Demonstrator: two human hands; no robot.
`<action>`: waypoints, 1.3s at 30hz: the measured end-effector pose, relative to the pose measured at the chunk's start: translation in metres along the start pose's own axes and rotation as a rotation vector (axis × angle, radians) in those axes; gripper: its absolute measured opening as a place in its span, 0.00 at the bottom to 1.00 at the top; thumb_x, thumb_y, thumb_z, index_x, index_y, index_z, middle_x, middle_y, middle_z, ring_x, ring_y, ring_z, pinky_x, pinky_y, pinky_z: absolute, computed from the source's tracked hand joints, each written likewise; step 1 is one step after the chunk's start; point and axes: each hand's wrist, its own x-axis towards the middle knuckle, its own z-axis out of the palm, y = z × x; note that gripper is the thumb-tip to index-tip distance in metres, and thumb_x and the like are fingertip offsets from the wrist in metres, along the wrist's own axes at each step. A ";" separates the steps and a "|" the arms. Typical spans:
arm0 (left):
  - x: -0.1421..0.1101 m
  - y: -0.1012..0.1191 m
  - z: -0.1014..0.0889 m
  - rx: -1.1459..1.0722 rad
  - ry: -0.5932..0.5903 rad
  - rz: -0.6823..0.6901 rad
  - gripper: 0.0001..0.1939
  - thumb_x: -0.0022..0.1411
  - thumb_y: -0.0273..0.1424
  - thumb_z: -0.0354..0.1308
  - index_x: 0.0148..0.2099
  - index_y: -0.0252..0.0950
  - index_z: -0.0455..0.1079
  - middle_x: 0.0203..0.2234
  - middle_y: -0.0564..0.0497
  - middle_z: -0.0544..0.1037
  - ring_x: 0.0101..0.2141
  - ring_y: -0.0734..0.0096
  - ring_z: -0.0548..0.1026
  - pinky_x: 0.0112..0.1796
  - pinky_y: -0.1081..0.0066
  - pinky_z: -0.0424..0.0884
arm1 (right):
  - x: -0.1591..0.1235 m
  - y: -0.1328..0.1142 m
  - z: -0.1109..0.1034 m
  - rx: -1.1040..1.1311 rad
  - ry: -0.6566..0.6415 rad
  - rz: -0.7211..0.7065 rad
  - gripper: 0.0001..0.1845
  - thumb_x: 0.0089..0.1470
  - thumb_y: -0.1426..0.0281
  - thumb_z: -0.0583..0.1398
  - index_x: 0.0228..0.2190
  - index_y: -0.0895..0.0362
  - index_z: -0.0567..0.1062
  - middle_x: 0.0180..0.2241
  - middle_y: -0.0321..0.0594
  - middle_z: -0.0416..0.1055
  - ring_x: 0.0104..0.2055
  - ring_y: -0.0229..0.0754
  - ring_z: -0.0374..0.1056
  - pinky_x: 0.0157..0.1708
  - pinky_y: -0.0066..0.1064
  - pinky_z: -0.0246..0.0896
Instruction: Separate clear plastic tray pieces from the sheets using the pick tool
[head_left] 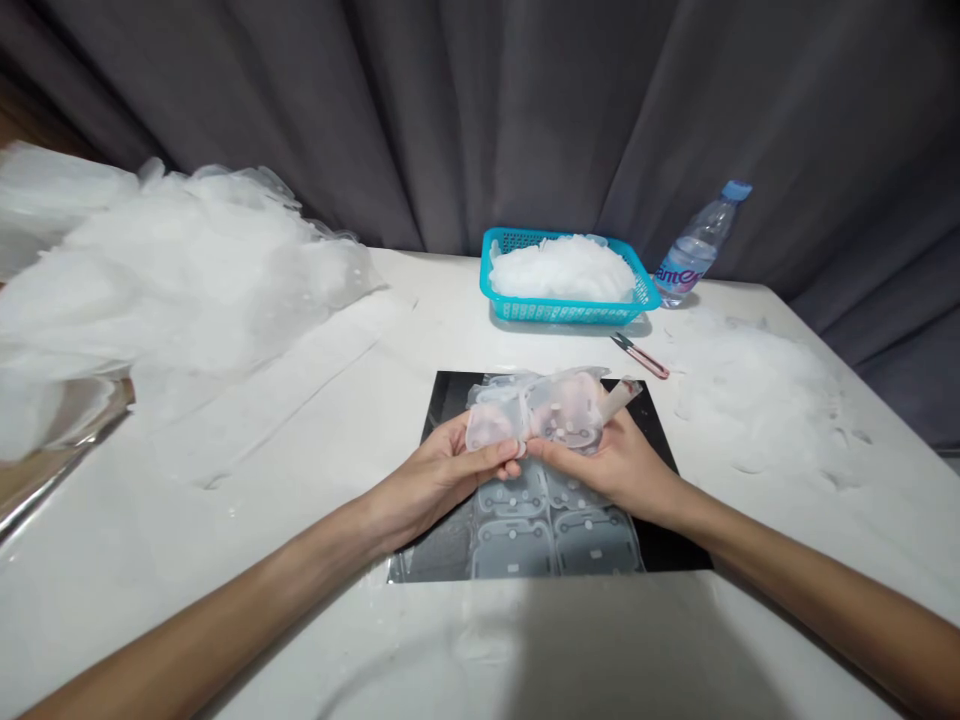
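A translucent sheet of joined rounded-square pads (559,412) is pinched between both hands, its upper part lifted and folded. Lower pads of the sheet hang down over a flat black board (675,545). My left hand (450,465) is closed on the sheet's left side, thumb in front. My right hand (626,465) grips the right side, its thumb close to the left thumb at the seam between two pads. A narrow beige strip (619,398) with a dark mark sticks up by the right hand; I cannot tell what it is.
Behind the board stands a turquoise basket (570,313) heaped with translucent pieces. Thread snips (641,356) lie in front of it, and a water bottle (694,250) leans beside it. A large translucent pile (187,270) covers the table's left; thinner pieces (772,390) spread at right.
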 end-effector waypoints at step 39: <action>0.001 0.009 0.003 0.207 0.216 0.070 0.16 0.62 0.39 0.73 0.45 0.32 0.82 0.41 0.43 0.86 0.45 0.64 0.82 0.48 0.71 0.75 | 0.018 0.019 -0.044 -0.321 0.045 0.133 0.12 0.59 0.58 0.66 0.37 0.54 0.78 0.36 0.40 0.79 0.38 0.47 0.74 0.39 0.34 0.67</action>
